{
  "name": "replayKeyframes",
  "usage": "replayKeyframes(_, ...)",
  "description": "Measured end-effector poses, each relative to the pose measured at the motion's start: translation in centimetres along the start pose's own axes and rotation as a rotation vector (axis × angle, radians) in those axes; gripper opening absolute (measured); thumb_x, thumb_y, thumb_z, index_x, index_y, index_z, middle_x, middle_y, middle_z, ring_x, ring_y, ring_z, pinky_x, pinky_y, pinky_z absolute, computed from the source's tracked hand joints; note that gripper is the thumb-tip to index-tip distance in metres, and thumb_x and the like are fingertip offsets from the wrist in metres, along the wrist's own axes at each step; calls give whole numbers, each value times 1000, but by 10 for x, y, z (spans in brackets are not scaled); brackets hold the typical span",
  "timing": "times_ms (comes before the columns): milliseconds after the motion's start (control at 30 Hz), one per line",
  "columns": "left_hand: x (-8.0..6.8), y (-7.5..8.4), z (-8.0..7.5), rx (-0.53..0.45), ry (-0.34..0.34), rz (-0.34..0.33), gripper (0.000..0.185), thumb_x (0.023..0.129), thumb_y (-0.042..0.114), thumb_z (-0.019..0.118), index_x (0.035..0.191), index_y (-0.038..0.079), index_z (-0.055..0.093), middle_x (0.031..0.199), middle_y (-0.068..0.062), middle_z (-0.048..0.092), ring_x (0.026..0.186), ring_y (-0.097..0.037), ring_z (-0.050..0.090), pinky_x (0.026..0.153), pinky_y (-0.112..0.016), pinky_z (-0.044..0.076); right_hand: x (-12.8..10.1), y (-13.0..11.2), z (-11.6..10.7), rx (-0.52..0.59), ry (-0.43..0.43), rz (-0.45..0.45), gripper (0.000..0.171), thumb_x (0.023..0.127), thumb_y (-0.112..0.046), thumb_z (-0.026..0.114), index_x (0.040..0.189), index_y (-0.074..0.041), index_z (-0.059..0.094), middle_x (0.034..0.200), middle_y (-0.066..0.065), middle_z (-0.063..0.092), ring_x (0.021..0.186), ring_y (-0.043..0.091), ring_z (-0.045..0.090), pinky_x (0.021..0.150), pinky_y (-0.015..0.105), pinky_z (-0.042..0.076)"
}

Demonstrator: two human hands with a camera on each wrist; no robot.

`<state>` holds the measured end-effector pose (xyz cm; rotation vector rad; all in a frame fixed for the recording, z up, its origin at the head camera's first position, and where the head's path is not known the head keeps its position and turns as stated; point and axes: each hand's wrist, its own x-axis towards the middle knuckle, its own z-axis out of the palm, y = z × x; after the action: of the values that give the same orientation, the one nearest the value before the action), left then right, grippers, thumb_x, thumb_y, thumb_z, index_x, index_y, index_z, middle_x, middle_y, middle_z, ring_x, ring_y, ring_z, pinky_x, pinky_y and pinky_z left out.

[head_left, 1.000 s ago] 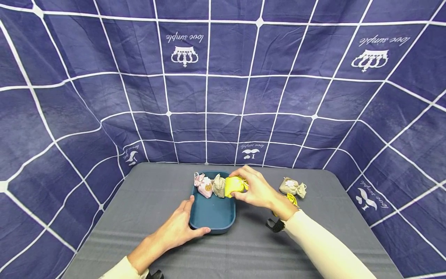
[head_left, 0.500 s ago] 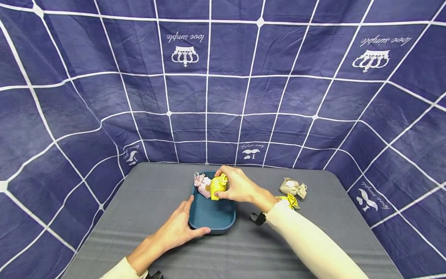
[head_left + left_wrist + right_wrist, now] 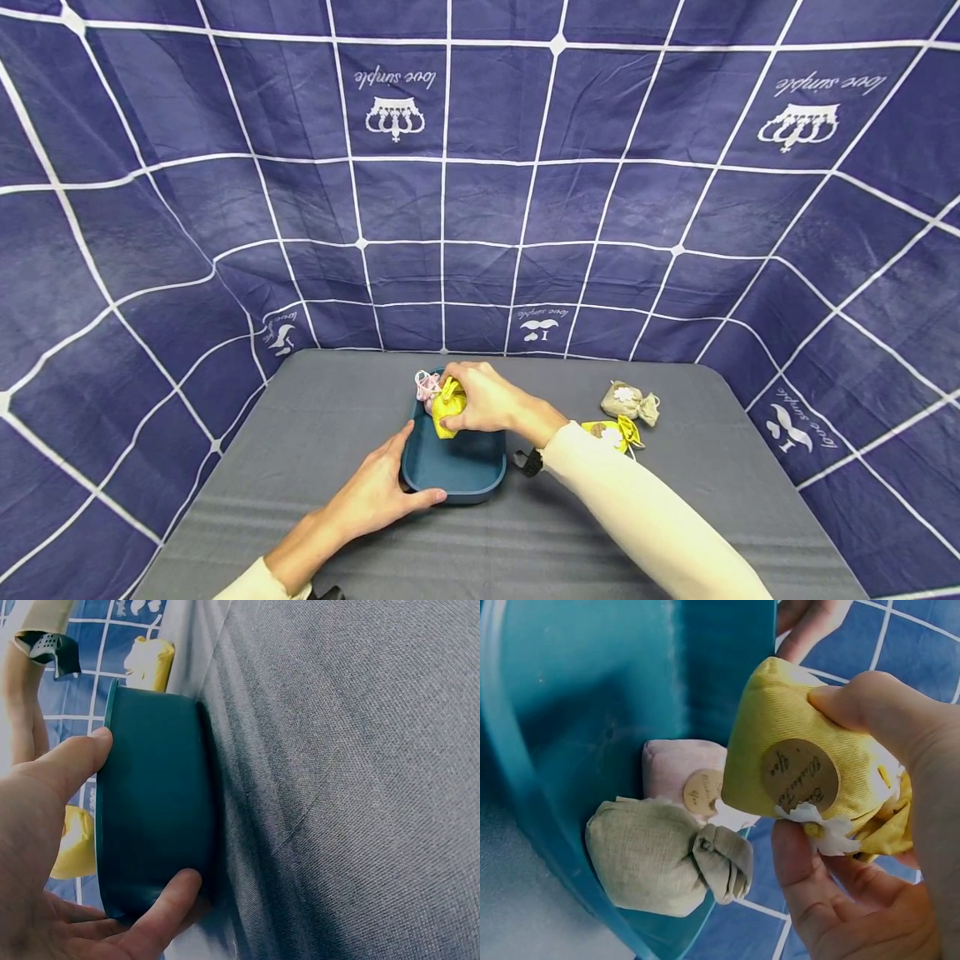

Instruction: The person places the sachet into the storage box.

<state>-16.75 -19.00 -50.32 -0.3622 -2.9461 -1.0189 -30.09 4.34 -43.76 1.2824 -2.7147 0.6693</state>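
My right hand (image 3: 487, 400) pinches yellow sachet (image 3: 447, 408) over far end of teal tray (image 3: 453, 471), above pink sachet (image 3: 682, 776), beige sachet (image 3: 656, 859). My left hand (image 3: 375, 496) grips tray's near-left corner.

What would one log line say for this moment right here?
left hand: grips teal tray | right hand: holds yellow sachet over tray | in tray: pink sachet, beige sachet
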Motion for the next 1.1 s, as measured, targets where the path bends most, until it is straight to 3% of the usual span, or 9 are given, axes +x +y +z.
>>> replayKeyframes(367, -1, 2, -1, 4, -6, 7, 132, 86, 61, 101, 177, -9, 36, 176, -34, 51, 158, -49, 61, 129, -63, 52, 12, -6, 7, -41, -85, 29, 57, 86, -29, 101, 133, -10, 74, 114, 4, 80, 98, 16, 72, 87, 25, 61)
replayKeyframes(600, -1, 2, 0, 14, -4, 12, 130, 87, 60, 101, 175, -11, 37, 173, -36, 54, 156, -49, 63, 127, -63, 53, 14, -13, 13, -35, -166, 68, 79, 92, -36, 102, 155, -9, 64, 131, 13, 76, 107, 19, 73, 97, 30, 64)
replayKeyframes(733, 1, 1, 3, 18, -3, 2, 129, 87, 60, 101, 175, -11, 38, 171, -36, 56, 155, -48, 64, 127, -62, 54, 11, -11, 14, -33, -161, 74, 83, 92, -35, 102, 160, -8, 62, 136, 16, 74, 109, 19, 72, 99, 34, 65)
replayKeyframes(967, 0, 3, 1, 16, -14, -2, 131, 87, 61, 101, 176, -11, 37, 172, -36, 55, 156, -49, 63, 128, -63, 53, -1, -3, 7, -31, -107, 23, 74, 95, -31, 98, 156, -4, 65, 138, 20, 75, 120, 28, 78, 106, 42, 67)
replayKeyframes(1100, -1, 3, 0, 26, -8, 8, 132, 86, 63, 100, 176, -11, 36, 173, -36, 54, 156, -48, 63, 128, -62, 53, -11, 0, 3, -20, -67, 12, 69, 96, -31, 96, 153, -4, 68, 133, 18, 76, 111, 26, 76, 101, 42, 67)
